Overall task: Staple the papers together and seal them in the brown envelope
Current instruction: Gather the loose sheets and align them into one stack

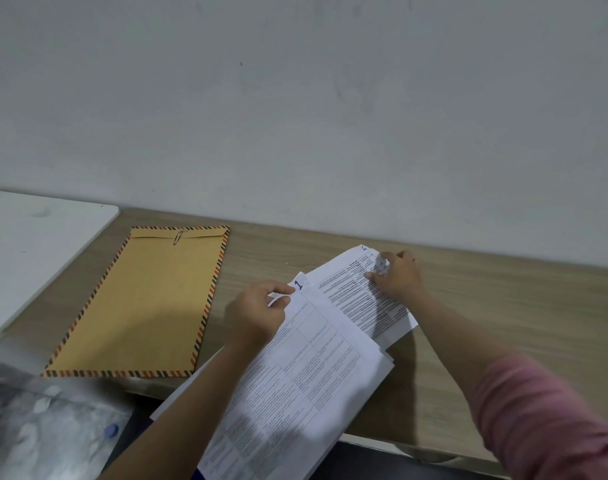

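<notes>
Left hand (pixel 257 313): pinches the top corner of the front sheet, marked "1", between thumb and curled fingers.
Right hand (pixel 398 275): fingers curled, gripping the crumpled corner of the rear sheet.
Papers (pixel 316 358): fanned between both hands, lower part hanging over the tabletop (pixel 486 306) edge.
Brown envelope (pixel 150 303): flat, just beyond the left hand's outer side, a paper clip (pixel 179 238) on its flap.

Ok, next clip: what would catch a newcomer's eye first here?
The printed papers fanned across the wooden desk at centre, with the left hand pinching the sheet marked 1 and the right hand gripping another sheet's corner. Left of them lies the striped-edged brown envelope.
</notes>
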### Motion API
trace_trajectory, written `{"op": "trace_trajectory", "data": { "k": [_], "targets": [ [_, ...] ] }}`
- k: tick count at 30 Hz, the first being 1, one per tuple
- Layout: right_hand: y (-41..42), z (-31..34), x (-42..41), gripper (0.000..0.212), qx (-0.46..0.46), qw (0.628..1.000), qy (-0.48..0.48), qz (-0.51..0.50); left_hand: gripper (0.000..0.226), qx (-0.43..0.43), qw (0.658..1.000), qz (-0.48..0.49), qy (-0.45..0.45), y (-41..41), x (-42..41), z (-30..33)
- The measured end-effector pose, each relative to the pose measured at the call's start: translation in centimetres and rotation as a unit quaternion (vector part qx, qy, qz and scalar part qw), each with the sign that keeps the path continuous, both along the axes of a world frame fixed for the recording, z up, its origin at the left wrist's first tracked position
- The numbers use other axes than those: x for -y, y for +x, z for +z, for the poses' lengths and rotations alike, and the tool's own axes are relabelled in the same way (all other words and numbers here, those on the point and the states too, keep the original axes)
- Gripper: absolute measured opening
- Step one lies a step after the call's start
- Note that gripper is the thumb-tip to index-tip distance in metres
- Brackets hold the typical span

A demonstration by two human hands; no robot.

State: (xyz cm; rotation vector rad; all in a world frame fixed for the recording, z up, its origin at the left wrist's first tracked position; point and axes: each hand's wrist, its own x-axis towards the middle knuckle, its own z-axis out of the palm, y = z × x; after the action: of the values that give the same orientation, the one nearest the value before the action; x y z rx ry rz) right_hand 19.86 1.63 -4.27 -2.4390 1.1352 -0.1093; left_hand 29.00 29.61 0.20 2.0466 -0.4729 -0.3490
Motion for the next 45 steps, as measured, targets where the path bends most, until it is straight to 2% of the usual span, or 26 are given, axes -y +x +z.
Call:
{"op": "trace_trajectory", "data": {
  "k": [4,7,9,12,16,20,25,28,38,45],
  "targets": [
    [-0.4,0.1,-0.5,0.061,0.028,0.999,-0.03,-0.002,0.027,-0.011,1.0,0.0,0.015,0.1,-0.1,0.1],
    [-1.1,0.3,-1.3,0.045,0.074,0.996,-0.045,0.018,0.025,-0.009,1.0,-0.008,0.014,0.0,-0.1,0.4],
    [-1.5,0.8,-1.8,0.033,0.134,0.99,-0.022,0.031,0.024,-0.01,1.0,-0.018,0.012,-0.2,-0.1,0.4],
    [-2.4,2.6,-2.5,0.031,0.185,0.981,-0.012,0.058,0.022,-0.002,0.999,-0.034,0.015,-0.7,0.3,0.8],
    [-4.1,6.5,-4.0,0.029,0.24,0.966,-0.023,0.094,0.016,-0.029,0.997,-0.065,-0.031,-2.2,1.8,3.1],
    [-6.5,10.4,-6.0,0.024,0.326,0.942,0.008,0.081,0.015,-0.045,0.99,-0.094,-0.093,-3.4,3.6,5.0],
    [-9.7,13.8,-8.1,0.016,0.419,0.904,0.056,0.064,0.029,-0.055,0.973,-0.113,-0.192,-4.3,5.6,7.0],
    [-10.9,14.6,-8.5,0.019,0.436,0.895,0.066,0.062,0.03,-0.042,0.968,-0.123,-0.217,-5.2,6.3,8.0],
    [-12.5,16.0,-8.8,0.035,0.418,0.902,0.07,0.086,0.029,-0.019,0.955,-0.14,-0.261,-7.3,6.8,9.5],
    [-12.1,16.8,-10.4,0.016,0.478,0.867,0.121,0.071,0.027,0.025,0.948,-0.144,-0.284,-8.0,7.1,10.2]
  ]
}}
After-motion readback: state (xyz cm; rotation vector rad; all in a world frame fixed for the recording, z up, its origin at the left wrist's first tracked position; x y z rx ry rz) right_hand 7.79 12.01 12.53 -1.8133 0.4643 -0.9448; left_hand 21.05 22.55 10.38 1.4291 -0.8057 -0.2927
